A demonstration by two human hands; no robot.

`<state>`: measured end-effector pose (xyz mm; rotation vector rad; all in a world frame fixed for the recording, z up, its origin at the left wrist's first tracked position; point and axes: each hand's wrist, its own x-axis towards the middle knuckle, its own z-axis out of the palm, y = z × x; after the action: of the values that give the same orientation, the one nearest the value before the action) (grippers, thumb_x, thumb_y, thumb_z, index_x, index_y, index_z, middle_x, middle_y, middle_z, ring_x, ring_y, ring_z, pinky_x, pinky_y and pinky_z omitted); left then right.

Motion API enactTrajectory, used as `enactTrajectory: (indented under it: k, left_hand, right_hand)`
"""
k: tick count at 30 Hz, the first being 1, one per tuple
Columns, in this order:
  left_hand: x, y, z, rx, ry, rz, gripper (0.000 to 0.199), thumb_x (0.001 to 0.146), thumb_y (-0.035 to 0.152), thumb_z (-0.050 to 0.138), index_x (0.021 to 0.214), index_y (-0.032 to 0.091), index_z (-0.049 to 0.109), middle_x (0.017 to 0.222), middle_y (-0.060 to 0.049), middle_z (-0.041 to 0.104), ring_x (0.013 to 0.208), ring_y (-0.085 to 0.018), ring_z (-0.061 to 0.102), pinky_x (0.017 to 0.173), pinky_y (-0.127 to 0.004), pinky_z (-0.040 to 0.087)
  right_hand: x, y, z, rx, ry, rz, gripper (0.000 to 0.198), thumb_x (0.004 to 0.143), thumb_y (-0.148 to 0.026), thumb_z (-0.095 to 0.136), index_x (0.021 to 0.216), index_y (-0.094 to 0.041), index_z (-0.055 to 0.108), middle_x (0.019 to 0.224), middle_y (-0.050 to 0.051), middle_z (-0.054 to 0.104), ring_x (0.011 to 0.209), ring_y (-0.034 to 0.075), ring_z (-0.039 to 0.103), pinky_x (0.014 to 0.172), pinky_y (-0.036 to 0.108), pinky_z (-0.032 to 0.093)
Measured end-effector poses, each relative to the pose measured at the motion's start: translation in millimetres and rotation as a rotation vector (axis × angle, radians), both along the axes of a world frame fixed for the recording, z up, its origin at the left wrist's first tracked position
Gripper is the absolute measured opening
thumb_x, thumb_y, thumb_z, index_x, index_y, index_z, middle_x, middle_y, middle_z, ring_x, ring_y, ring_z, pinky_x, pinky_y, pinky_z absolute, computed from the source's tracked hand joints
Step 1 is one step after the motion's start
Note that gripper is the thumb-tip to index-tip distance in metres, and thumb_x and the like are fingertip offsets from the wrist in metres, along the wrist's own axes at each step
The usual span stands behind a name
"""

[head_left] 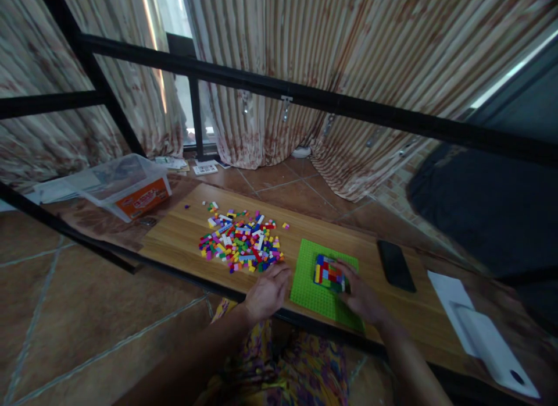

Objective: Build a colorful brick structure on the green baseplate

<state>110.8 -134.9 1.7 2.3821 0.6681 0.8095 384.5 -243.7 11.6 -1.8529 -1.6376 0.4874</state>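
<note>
Head view: we note the right hand (360, 292) at the right side of a small block of coloured bricks (325, 272) on the green board (304, 288), fingers against it, though we cannot tell whether they grip. We find the left hand (269, 289) just beside the near edge of the loose brick pile (244, 240), fingers bunched together, any held piece hidden from us; a black phone (396, 266) lies right of the board on the wooden table (174, 243).

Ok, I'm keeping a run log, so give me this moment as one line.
left hand: beside loose bricks | right hand: at brick build | build: on green baseplate
</note>
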Motion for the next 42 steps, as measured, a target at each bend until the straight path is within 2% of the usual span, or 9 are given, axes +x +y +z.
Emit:
enactTrajectory:
  k: [4,8,11,14,16,21,33,42]
  left_hand:
    - [-2,2,1.5,-0.051,-0.065,0.054,0.035,0.095,0.018,0.039,0.125,0.020,0.057,0.124,-0.010,0.061,0.121,-0.020,0.054,0.103,-0.041,0.049]
    - [-2,1,3.7,-0.043,-0.056,0.054,0.034,0.094,0.021,0.042,0.125,0.020,0.056,0.125,-0.010,0.060,0.121,-0.021,0.054,0.103,-0.041,0.050]
    - [-1,0,2.5,-0.019,-0.027,0.044,0.034,0.092,0.022,0.047,0.124,0.019,0.056,0.126,-0.011,0.060,0.121,-0.022,0.054,0.103,-0.043,0.049]
    - [1,0,-0.3,0.011,0.009,0.037,0.034,0.091,0.022,0.049,0.124,0.017,0.056,0.126,-0.011,0.059,0.121,-0.024,0.053,0.104,-0.044,0.048]
    - [1,0,-1.9,0.024,0.031,0.029,0.035,0.090,0.021,0.050,0.124,0.017,0.055,0.127,-0.011,0.059,0.122,-0.024,0.053,0.105,-0.045,0.047]
    - [3,-1,-1.2,0.040,0.057,0.019,0.037,0.089,0.020,0.050,0.125,0.018,0.055,0.129,-0.011,0.059,0.123,-0.024,0.053,0.107,-0.046,0.046]
    - [5,0,0.4,0.072,0.056,0.011,0.032,0.088,0.018,0.049,0.119,0.016,0.058,0.124,-0.012,0.060,0.121,-0.024,0.054,0.107,-0.046,0.046]
    - [5,-1,1.9,0.053,0.052,0.007,0.030,0.091,0.020,0.047,0.118,0.016,0.059,0.124,-0.012,0.060,0.120,-0.024,0.054,0.104,-0.046,0.048]
  right_hand:
    - [-35,19,3,-0.007,0.049,-0.018,0.071,0.063,-0.007,0.051,0.131,-0.027,0.054,0.150,0.006,0.039,0.137,0.024,0.039,0.114,0.048,0.030]
    - [-46,19,2,0.056,0.130,-0.076,0.064,0.067,-0.013,0.057,0.130,-0.027,0.057,0.151,0.006,0.038,0.138,0.025,0.037,0.114,0.048,0.029]
    - [-38,12,-3,0.138,0.288,-0.259,0.053,0.071,-0.030,0.066,0.123,-0.025,0.061,0.143,0.009,0.049,0.131,0.028,0.047,0.107,0.050,0.038]
    - [-30,10,-7,0.177,0.411,-0.532,0.047,0.071,-0.046,0.067,0.109,-0.018,0.068,0.116,0.013,0.068,0.107,0.029,0.063,0.092,0.048,0.049]
    - [-28,11,-8,0.144,0.408,-0.610,0.047,0.069,-0.050,0.068,0.100,-0.016,0.070,0.101,0.013,0.072,0.095,0.029,0.066,0.086,0.046,0.050]
    - [-39,17,-8,0.076,0.383,-0.587,0.043,0.069,-0.048,0.068,0.099,-0.018,0.071,0.099,0.010,0.072,0.089,0.027,0.066,0.085,0.044,0.050]
    - [-38,6,-12,0.131,0.438,-0.466,0.041,0.067,-0.044,0.071,0.102,-0.023,0.071,0.106,0.007,0.069,0.100,0.026,0.061,0.094,0.047,0.045]
    - [-37,7,-14,0.121,0.435,-0.463,0.039,0.068,-0.042,0.071,0.102,-0.022,0.071,0.106,0.007,0.070,0.099,0.026,0.060,0.093,0.047,0.045]
